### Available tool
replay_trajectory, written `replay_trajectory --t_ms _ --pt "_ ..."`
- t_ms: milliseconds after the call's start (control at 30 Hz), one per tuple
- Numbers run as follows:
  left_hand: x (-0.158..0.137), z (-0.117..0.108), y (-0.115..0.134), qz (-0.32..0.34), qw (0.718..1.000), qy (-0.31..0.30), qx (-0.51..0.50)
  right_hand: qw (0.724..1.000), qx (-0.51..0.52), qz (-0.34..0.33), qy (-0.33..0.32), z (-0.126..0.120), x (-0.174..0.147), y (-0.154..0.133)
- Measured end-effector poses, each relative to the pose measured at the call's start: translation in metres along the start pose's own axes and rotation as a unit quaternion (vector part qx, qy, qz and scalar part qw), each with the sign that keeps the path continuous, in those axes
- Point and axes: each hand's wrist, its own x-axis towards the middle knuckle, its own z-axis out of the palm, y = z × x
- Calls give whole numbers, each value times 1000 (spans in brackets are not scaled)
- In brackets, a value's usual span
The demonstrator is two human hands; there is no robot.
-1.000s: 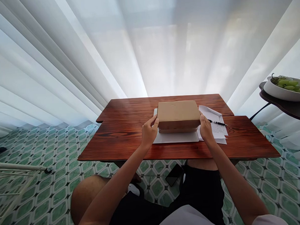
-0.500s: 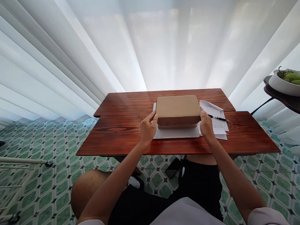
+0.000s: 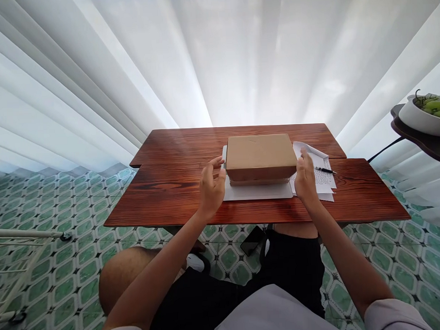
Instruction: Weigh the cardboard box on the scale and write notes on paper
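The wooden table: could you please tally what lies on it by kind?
Cardboard box: 1
Pen: 1
White sheet under the box: 1
Papers under the pen: a stack, number unclear
Total: 3 plus the stack, on the table.

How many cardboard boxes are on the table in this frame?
1. The closed brown cardboard box sits on white paper at the middle of the wooden table, between the open left hand and right hand. Nothing suggests another hidden one.
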Motion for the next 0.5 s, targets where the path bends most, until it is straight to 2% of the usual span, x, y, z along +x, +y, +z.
replay_trajectory --t_ms 100,133,200,267,300,333,367,433,500 --pt "-6 -8 14 174 980 70 63 989 -23 -118 84 -3 -10 -30" --pt "-8 -10 19 247 964 70 66 984 -17 -157 83 -3 -14 -40" --pt "-13 -14 31 391 918 34 58 971 2 -238 31 0 -22 -60" --pt "-21 -14 44 498 864 -48 46 952 22 -302 -53 7 -31 -75" --pt "-26 -13 49 536 836 -118 31 936 28 -336 -96 11 -35 -80" --pt "-33 -10 55 571 801 -181 1 918 30 -370 -136 16 -38 -84" --pt "-40 -6 59 624 748 -226 -24 898 29 -404 -172 21 -41 -87" --pt "-59 4 66 715 671 -190 -45 856 23 -464 -227 33 -47 -89" --pt "-80 14 69 764 615 -196 7 819 20 -510 -264 45 -52 -87"
